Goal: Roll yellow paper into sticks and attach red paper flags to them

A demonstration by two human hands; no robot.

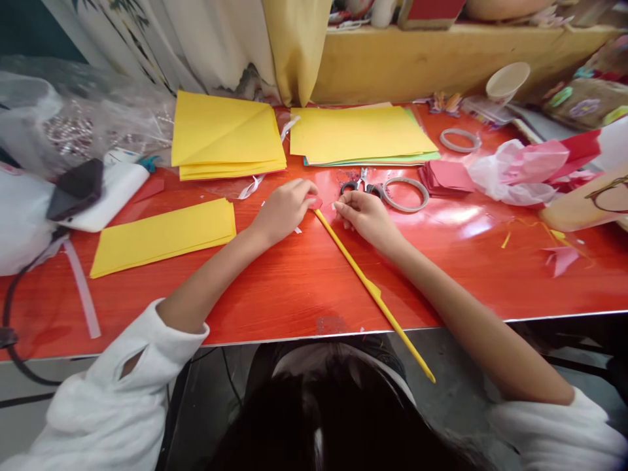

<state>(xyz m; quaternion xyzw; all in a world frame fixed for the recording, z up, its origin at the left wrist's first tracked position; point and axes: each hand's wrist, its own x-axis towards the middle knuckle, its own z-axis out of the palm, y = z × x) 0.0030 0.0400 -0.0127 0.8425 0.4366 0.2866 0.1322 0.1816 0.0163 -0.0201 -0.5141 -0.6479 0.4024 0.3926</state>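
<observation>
A long thin yellow paper stick lies across the table, its lower end jutting past the front edge. At its upper end is a small red paper piece, pinched in the fingers of my left hand. My right hand is closed just right of the stick, with a small whitish bit at its fingertips. Behind that hand lie scissors with black handles, partly covered by it, and a roll of tape beside them.
Yellow sheets and another paper stack lie at the back. Yellow strips and a dark phone are left. Red paper squares, a second tape roll and pink-white wrapping are right.
</observation>
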